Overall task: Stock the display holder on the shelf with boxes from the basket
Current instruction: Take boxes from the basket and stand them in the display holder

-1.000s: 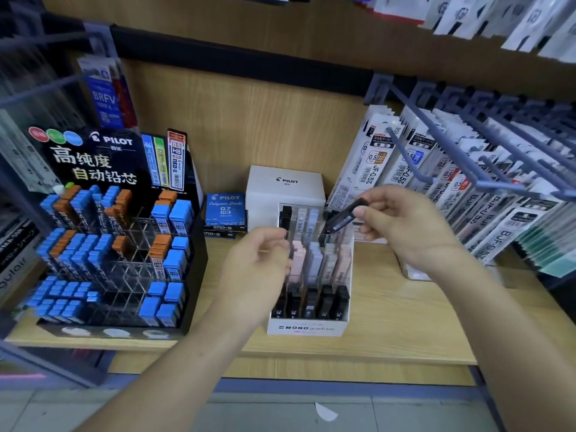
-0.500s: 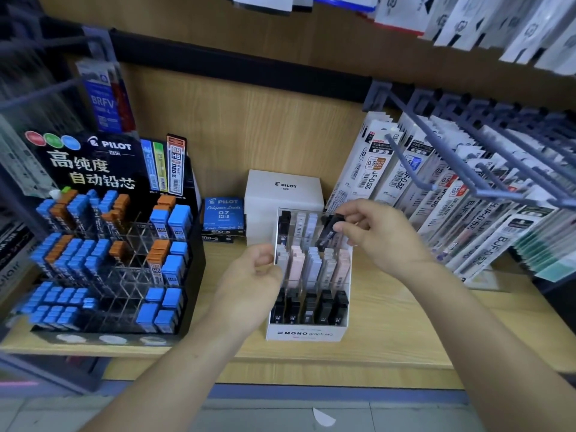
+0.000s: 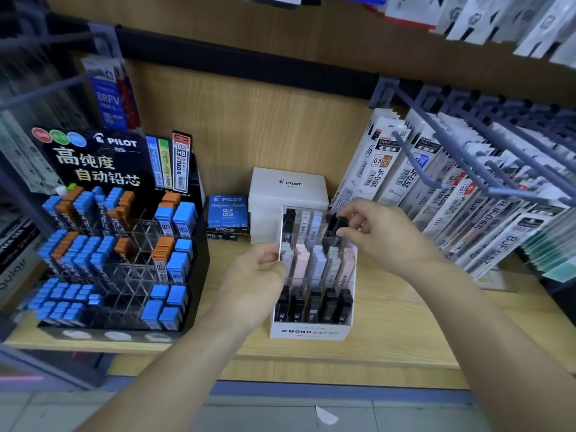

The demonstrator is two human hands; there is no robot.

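Trouble, if it comes, will come at the back row. The right hand (image 3: 383, 235) pinches a black box (image 3: 336, 224) between thumb and fingertips, over the rear right slot of the holder (image 3: 311, 332). Whether the box's lower end is already inside the slot I cannot tell. The left hand (image 3: 252, 275) curls round the holder's left wall, bracing it on the shelf (image 3: 405, 322). The basket is out of sight.

That slot looks narrow, set between clear dividers. A box going in tilted may catch on a divider or ride up on its neighbour. A hard push could shove the light holder back against the Pilot box (image 3: 288, 188) behind it, or jostle the pastel boxes (image 3: 314, 263) in the middle row. The right hand also sits near the refill packs (image 3: 436, 188) and could brush them.
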